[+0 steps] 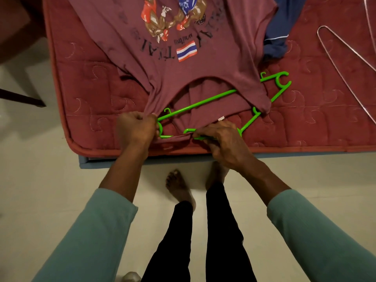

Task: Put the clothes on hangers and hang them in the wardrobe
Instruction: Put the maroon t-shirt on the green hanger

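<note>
Currently in work: we are fitting the maroon T-shirt [162, 74] onto the green hanger [195, 105]; both lie on the bed.
Shirt position: flat on the red mattress [91, 82], print side up, neck opening toward us, close to the near edge.
Hanger position: partly inside the neck opening. The long bar shows through that opening. One end sits just beside the left hand [136, 129]; the other end sticks out past the shirt's opposite shoulder.
Long axis: the bar runs diagonally, near-left to far-right, so it is not square to the shirt's shoulders.
Left hand: closed in a fist on bunched shoulder fabric, touching the hanger's near end.
Right hand [221, 139]: fingers curled round the hanger's near arm at the collar hem. We cannot tell whether it pinches fabric as well.
Governing relation: the uncovered hanger end lies immediately to the right of the left hand, which is the nearer hand. We judge that the left hand should draw the shoulder fabric over that end while the right hand steadies the hanger.
Progress: early; hanging is not yet begun.
Surroundings: a blue garment [278, 33] and wire hangers [323, 27] lie further right on the mattress. No wardrobe is in view.
</note>
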Tool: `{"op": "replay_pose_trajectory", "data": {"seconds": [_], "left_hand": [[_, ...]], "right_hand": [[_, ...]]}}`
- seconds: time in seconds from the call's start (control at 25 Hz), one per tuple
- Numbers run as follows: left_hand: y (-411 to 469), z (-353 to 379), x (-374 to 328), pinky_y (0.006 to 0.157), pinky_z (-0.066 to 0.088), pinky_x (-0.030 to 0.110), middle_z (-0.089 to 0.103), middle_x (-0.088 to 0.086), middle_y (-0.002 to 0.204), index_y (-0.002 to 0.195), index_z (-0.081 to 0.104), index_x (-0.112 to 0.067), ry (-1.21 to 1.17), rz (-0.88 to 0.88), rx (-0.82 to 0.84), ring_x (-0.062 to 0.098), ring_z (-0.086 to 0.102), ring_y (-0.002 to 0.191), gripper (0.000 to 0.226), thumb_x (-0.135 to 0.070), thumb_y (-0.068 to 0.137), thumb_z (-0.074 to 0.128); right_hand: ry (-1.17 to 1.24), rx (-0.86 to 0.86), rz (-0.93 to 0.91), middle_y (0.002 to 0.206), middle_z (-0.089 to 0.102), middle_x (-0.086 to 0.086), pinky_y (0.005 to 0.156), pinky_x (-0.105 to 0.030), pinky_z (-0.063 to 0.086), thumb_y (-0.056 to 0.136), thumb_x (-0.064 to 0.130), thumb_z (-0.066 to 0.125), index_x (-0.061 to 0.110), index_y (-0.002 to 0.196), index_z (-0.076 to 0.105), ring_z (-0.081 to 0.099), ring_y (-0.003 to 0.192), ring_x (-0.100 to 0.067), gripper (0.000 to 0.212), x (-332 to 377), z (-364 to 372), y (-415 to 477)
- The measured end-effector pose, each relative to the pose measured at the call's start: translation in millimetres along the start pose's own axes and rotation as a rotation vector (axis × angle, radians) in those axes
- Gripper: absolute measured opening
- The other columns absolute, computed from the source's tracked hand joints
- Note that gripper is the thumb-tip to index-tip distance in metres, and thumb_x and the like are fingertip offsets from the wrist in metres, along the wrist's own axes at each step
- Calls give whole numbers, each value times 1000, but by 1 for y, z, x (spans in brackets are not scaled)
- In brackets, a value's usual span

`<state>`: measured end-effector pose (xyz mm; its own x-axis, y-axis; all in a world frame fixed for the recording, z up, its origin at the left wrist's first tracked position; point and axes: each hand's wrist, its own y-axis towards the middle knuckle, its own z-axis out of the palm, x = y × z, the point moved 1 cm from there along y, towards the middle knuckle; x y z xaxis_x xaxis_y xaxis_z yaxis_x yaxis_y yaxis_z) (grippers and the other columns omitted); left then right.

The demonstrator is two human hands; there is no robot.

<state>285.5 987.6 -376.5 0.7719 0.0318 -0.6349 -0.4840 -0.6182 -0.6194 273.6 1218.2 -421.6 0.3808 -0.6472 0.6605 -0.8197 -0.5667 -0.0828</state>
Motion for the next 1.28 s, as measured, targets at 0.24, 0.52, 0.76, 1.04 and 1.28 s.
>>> {"op": "replay_pose_trajectory", "data": {"seconds": [0.24, 0.52, 0.76, 1.04, 1.28], "left_hand": [[18, -5, -14, 47, 53, 26, 69, 2, 58, 86, 67, -13, -287, -158, -22, 12, 63, 45, 11, -13, 96, 63], [-39, 19, -5, 77, 63, 31, 78, 4, 96, 109, 69, -15, -91, 241, 432, 13, 74, 85, 17, -6, 95, 70], [-44, 10, -2, 79, 61, 29, 78, -1, 92, 107, 69, -14, -109, 380, 447, 13, 74, 87, 28, 6, 88, 74], [-21, 8, -35, 80, 62, 47, 77, 6, 87, 98, 71, -18, 182, 439, 279, 25, 75, 83, 16, -17, 85, 81], [-38, -15, -17, 91, 53, 46, 65, -14, 99, 82, 69, -35, 711, 611, 432, 15, 64, 99, 27, -54, 70, 84]], "right_hand": [[27, -12, 27, 105, 77, 3, 86, -43, 50, 79, 9, 68, 21, 112, 79, 67, 93, -24, 38, -4, 8, -3], [-45, 5, 71, 105, 73, 5, 88, -44, 42, 84, 16, 68, 29, 118, 71, 60, 94, -23, 36, 3, 9, -4], [-81, 75, 12, 103, 67, 1, 94, -45, 40, 85, 21, 65, 20, 127, 55, 58, 99, -26, 43, 25, -11, -14], [-127, 46, -45, 99, 67, 1, 95, -44, 38, 83, 13, 67, 22, 121, 55, 58, 95, -25, 41, 54, -46, -10], [-180, -29, -4, 94, 59, -1, 85, -41, 40, 82, 16, 66, 20, 113, 60, 52, 87, -23, 32, 62, -46, -26]]}}
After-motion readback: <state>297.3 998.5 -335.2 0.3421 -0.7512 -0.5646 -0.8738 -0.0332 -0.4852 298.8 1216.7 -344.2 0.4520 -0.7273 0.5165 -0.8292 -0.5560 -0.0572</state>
